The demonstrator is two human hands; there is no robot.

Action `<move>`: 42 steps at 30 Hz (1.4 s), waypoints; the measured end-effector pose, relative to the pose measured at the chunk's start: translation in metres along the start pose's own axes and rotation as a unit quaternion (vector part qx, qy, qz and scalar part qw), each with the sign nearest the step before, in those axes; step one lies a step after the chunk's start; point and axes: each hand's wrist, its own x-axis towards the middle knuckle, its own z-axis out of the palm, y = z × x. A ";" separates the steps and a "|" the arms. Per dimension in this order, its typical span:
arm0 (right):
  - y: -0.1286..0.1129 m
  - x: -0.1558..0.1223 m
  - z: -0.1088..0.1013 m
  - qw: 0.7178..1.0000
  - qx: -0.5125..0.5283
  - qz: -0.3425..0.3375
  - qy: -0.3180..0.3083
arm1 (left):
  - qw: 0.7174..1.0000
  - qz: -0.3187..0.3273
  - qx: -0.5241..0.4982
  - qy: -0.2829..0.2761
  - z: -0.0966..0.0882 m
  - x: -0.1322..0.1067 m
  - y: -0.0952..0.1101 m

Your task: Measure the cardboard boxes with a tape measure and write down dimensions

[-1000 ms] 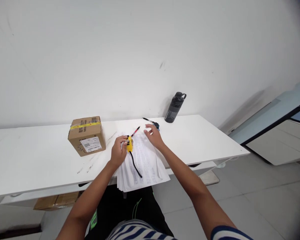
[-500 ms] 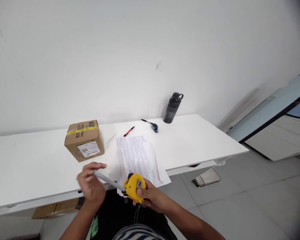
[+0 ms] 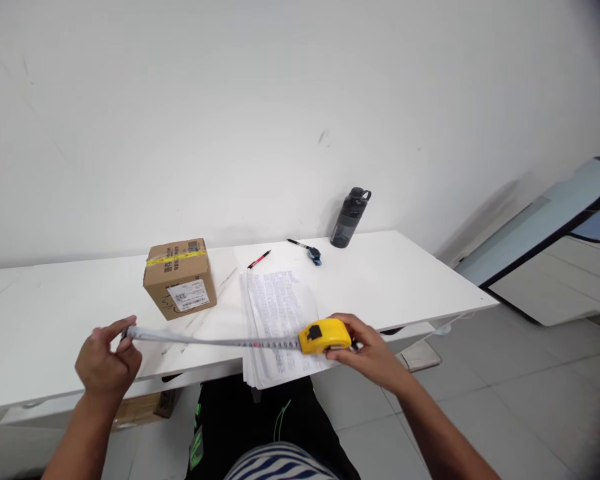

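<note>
My right hand grips the yellow tape measure case above the near edge of the white table. Its blade runs level to the left, where my left hand pinches the blade's end. The blade hangs over a stack of written papers. A taped cardboard box with a shipping label sits behind the blade, on the table's middle left.
A red pen, a black pen with a small blue object, and a dark water bottle lie near the wall. More cardboard sits under the table. A slanted panel stands at the right.
The tape measure was lifted off the papers, passed to my right hand, and its blade pulled out far to the left by my left hand. My hands have moved apart.
</note>
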 end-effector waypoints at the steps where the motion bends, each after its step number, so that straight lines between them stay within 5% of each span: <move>1: -0.007 0.005 -0.010 0.996 -0.080 -0.037 0.006 | 0.998 0.053 0.035 -0.002 -0.001 0.005 0.000; 3: -0.017 0.015 -0.025 0.975 -0.195 -0.101 0.012 | 0.979 0.184 0.088 0.004 -0.005 0.019 0.004; 8: -0.022 0.068 -0.045 0.933 -0.328 -0.145 0.030 | 0.944 0.308 0.117 -0.025 -0.012 0.057 0.006; 16: -0.048 0.190 -0.008 0.932 -0.321 -0.165 0.029 | 0.944 0.194 0.210 -0.166 0.005 0.099 -0.013; 21: -0.026 0.234 0.036 0.966 -0.175 -0.160 0.099 | 0.932 0.135 0.221 -0.252 0.011 0.095 -0.015; 25: -0.013 0.241 0.073 0.979 -0.128 -0.149 0.062 | 0.941 0.110 0.178 -0.265 0.009 0.092 -0.002; 31: -0.034 0.234 0.116 0.976 -0.104 -0.188 0.017 | 0.945 0.070 0.122 -0.295 0.010 0.091 0.014; 42: -0.042 0.229 0.115 0.970 -0.163 -0.179 -0.023 | 0.943 0.069 0.109 -0.308 0.009 0.088 0.015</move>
